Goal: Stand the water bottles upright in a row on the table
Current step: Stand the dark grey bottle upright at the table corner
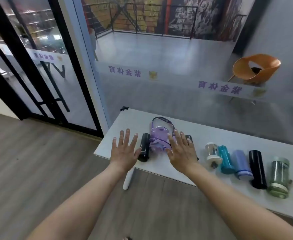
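- Forearms fill the lower frame and lead up to my two hands, hovering over the left end of the white bench [201, 135]; the left hand [125, 151] and the right hand [181, 151] are both spread flat, fingers apart, gripping nothing.
- Every bottle lies on its side, so I judge the task is at its very start: no bottle stands yet.
- Between my hands lie a black bottle [144, 147] and a purple bottle [158, 139] with a carry strap; a second dark bottle [189, 138] is mostly hidden behind the right hand.
- Right of centre, five more lie side by side: a clear bottle [212, 153], a teal bottle [226, 159], a lilac bottle [242, 164], a tall black bottle [257, 168] and a green bottle [279, 177].
- My next move, I think: close a hand round the black or purple bottle, tip it up and set it on its base.
- Purple characters on the glass partition [125, 71] read mirrored; the lettering on the strap is too small to read.
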`<state>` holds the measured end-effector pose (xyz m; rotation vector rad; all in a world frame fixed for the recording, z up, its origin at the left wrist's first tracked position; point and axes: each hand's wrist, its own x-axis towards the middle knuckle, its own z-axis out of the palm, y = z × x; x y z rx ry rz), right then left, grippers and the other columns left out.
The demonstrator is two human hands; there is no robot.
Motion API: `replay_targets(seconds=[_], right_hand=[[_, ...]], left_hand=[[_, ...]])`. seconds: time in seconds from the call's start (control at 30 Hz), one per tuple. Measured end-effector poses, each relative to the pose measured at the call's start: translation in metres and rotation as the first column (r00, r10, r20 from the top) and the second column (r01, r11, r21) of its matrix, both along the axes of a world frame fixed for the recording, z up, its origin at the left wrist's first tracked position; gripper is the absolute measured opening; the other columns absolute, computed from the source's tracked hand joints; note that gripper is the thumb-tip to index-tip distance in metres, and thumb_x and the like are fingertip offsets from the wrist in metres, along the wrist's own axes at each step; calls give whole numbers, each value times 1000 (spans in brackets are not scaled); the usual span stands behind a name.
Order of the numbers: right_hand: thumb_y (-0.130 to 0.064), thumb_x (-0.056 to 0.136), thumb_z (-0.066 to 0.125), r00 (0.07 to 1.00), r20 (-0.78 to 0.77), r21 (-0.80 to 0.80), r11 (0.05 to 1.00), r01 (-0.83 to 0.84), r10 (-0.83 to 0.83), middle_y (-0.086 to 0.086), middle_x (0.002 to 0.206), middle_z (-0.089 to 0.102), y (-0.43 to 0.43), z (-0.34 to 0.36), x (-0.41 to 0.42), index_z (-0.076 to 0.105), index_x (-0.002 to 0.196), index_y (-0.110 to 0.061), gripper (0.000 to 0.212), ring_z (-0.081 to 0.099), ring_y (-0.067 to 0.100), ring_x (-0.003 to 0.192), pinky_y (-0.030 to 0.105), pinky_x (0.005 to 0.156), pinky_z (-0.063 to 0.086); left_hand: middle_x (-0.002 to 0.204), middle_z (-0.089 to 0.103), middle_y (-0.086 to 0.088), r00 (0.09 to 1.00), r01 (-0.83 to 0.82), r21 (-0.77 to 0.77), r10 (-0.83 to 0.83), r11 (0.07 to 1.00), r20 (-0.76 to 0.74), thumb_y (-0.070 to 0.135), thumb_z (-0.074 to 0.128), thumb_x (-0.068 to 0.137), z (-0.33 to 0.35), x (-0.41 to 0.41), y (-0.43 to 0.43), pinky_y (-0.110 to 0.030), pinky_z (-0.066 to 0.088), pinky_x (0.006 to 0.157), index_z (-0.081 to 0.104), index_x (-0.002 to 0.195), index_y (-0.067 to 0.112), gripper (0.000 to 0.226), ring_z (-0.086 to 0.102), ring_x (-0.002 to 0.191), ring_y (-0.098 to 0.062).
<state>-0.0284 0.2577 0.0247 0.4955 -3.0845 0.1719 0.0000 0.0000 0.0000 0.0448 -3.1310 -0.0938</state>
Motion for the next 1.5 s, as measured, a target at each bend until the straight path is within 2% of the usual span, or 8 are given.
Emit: replay_targets(seconds=[0.2, 0.47, 0.63, 0.83, 1.03, 1.2, 1.37, 1.5], right_hand=[[-48, 107, 32, 992, 127, 51, 999, -6, -1, 6, 175, -2, -64, -42, -25, 14, 165, -26, 64, 0, 28, 161, 51, 127, 11], [-51, 102, 47, 958, 217, 177, 958, -225, 185, 6, 175, 3, -100, -100, -87, 19, 164, -24, 73, 2, 27, 161, 52, 126, 9], [-49, 96, 62, 880, 245, 286, 836, -467, 408, 11, 173, 16, -112, -140, -130, 28, 161, -20, 79, 13, 32, 160, 56, 125, 13], [-40, 90, 74, 703, 424, 333, 624, -707, 571, 16, 173, 9, -133, -179, -174, 22, 159, -23, 88, 8, 34, 160, 57, 127, 7], [-35, 86, 81, 593, 502, 282, 530, -800, 629, 13, 166, 28, -145, -201, -195, 28, 155, -30, 88, 17, 36, 157, 50, 127, 17], [-34, 86, 81, 616, 484, 205, 604, -770, 622, 9, 159, 40, -162, -205, -223, 34, 155, -27, 83, 23, 37, 154, 51, 127, 18], [-35, 79, 85, 671, 401, 36, 722, -691, 623, 5, 150, 48, -176, -196, -264, 44, 150, -23, 83, 31, 33, 148, 43, 124, 23], [-33, 81, 86, 772, 335, -368, 829, -421, 541, -2, 149, 49, -182, -177, -302, 45, 149, -23, 80, 35, 26, 145, 39, 121, 31]], left_hand=[[172, -19, -5, 994, 15, -5, -14, 1000, 110, 59, 10, 104, -45, -29, -59, -55, -3, 126, -9, 164, 32, 69, -17, 158, -30], [173, -15, -7, 960, -18, 35, 8, 999, 281, 55, 15, 108, -107, -60, -88, -56, 3, 126, -5, 165, 29, 66, -13, 158, -33], [174, 2, -10, 948, -56, -16, 58, 998, 314, 57, 22, 107, -133, -82, -92, -56, 16, 123, 9, 166, 28, 67, 3, 159, -35], [172, 15, -12, 927, -121, -39, 127, 992, 353, 56, 28, 106, -164, -102, -102, -56, 22, 121, 19, 165, 26, 67, 15, 157, -36], [174, 4, -7, 889, -154, -49, 160, 987, 429, 57, 18, 106, -184, -118, -121, -54, 16, 123, 5, 166, 30, 67, 6, 159, -33], [174, -2, -7, 877, -137, -9, 126, 990, 465, 57, 16, 107, -188, -145, -137, -55, 13, 124, 1, 166, 29, 67, 0, 159, -33], [174, -6, -6, 879, -107, 38, 77, 994, 470, 58, 16, 107, -188, -182, -152, -55, 10, 125, -1, 165, 31, 66, -3, 159, -32], [174, -7, -5, 882, -88, 50, 54, 995, 469, 57, 16, 107, -189, -216, -169, -55, 10, 125, -2, 165, 31, 66, -4, 159, -32]])
